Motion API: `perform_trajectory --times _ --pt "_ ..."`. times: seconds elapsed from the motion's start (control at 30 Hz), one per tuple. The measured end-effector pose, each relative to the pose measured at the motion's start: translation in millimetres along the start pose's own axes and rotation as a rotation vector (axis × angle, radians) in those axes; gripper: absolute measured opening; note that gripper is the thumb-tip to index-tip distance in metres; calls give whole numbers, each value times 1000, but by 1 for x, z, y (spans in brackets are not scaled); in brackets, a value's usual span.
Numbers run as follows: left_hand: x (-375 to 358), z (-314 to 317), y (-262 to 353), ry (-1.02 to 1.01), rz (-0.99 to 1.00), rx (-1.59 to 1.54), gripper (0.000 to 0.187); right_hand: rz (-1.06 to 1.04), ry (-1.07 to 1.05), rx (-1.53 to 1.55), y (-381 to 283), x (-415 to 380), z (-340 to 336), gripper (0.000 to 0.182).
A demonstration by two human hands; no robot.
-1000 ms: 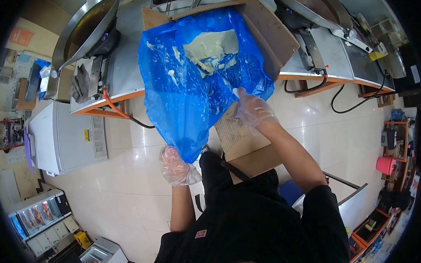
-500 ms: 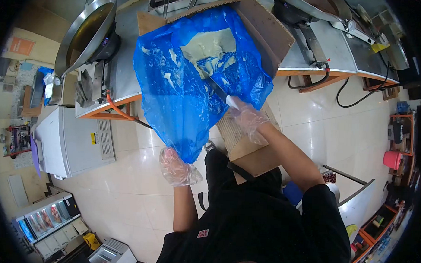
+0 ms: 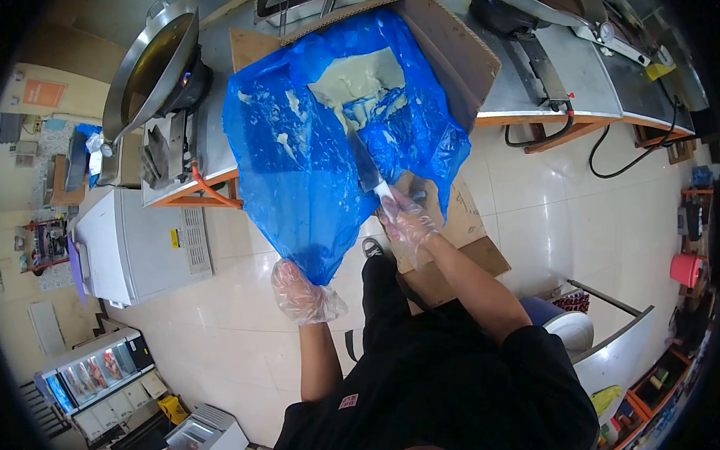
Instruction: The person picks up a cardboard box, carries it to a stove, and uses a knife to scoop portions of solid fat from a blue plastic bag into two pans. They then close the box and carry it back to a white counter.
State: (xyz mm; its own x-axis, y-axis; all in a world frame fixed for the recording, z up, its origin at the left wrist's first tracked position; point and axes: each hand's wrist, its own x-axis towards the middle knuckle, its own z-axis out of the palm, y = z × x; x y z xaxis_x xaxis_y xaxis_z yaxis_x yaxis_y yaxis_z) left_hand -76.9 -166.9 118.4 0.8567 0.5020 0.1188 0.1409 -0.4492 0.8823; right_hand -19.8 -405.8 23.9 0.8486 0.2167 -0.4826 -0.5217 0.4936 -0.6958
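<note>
My right hand point(image 3: 408, 219), in a clear plastic glove, grips the white handle of a knife point(image 3: 367, 163). The blade points away from me, its tip by a pale yellow, butter-like block point(image 3: 359, 76). That block lies in a blue plastic liner point(image 3: 291, 187) smeared with pale bits, inside an open cardboard box point(image 3: 453, 50). My left hand point(image 3: 300, 293), also gloved, is closed on the near corner of the liner and holds it out over the front of the box. Loose glove plastic partly hides the left fingers.
A wok of oil point(image 3: 155, 67) sits on a burner at left, its handle toward me. Another pan point(image 3: 542, 11) is on a burner at right. A box flap point(image 3: 450, 244) hangs before my legs. A white chest freezer point(image 3: 141, 245) stands at left.
My right hand has drawn back toward me and a little left with the knife, and more of its blade shows. My left hand still holds the liner.
</note>
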Motion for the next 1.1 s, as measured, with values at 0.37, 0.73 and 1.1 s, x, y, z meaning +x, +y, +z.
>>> perform_trajectory --times 0.37,0.73,1.1 --pt "0 9 -11 5 -143 -213 48 -2 -142 157 21 -7 -39 63" --pt "1 2 -6 -38 -89 -54 54 -9 70 -12 -73 -129 -9 63" --pt "7 13 -11 -59 -72 -284 49 -607 813 -660 -333 -214 34 58"
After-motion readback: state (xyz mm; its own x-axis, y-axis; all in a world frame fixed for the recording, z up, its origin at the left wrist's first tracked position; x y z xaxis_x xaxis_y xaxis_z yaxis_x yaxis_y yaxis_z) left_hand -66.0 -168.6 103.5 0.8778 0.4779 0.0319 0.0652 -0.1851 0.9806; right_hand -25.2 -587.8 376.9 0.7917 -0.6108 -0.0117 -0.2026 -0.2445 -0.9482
